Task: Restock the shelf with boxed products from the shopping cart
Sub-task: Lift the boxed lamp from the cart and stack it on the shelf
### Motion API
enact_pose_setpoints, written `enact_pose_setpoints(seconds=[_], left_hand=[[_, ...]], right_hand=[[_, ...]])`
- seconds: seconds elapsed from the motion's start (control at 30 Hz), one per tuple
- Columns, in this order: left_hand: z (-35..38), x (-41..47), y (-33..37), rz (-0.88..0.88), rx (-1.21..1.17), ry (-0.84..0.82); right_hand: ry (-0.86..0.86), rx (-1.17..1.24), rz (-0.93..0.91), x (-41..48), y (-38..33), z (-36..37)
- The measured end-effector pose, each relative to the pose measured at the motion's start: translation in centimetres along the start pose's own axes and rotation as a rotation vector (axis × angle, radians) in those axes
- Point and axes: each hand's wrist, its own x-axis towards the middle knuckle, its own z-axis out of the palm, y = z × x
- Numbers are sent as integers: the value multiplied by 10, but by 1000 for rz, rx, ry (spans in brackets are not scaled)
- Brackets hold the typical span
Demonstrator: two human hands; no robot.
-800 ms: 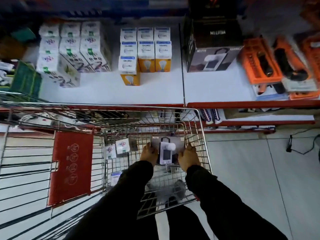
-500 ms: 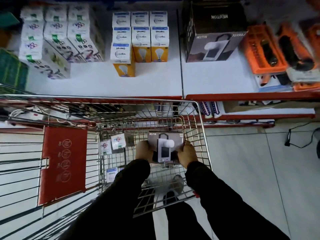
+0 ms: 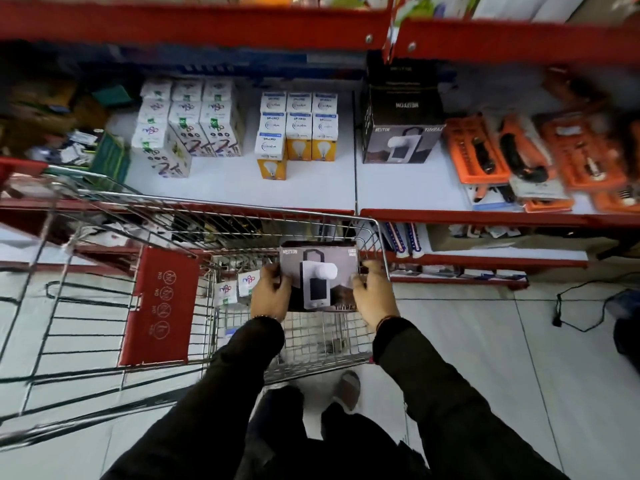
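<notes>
Head view, looking down. Both hands grip one dark box (image 3: 319, 275) at centre frame, above the far right corner of the cart (image 3: 221, 233). The left hand (image 3: 271, 294) is closed on the box's left edge, the right hand (image 3: 375, 294) on its right edge; each wraps the side with fingers curled, so neither is free. The box's printed face is turned up toward the camera. Step in hand, as judged: carrying a box out of the cart toward the shelf (image 3: 408, 192). A matching box stack (image 3: 401, 133) stands at upper centre right, with bare shelf in front of it; bulb boxes (image 3: 298, 133) sit to its left, orange packs (image 3: 502, 150) to its right. The next move calls for lifting the box over the cart rim, carrying it forward and setting it beside or before the matching stack. Small white boxes (image 3: 239, 285) remain low in the cart, left of the hands.
</notes>
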Motion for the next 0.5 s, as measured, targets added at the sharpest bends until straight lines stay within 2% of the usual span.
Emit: enact_pose_setpoints(seconds=[0.13,0.33,0.5], left_hand=[[-13,-21,32,149,-110,43],[-9,-32,85,422,-190,50],[9,-21,134,599,-94,-6]], right_hand=[[138,23,-168,-12,-12,-28],[344,87,-304,-13,-23,-72],[453,151,-324,4,-29,-117]])
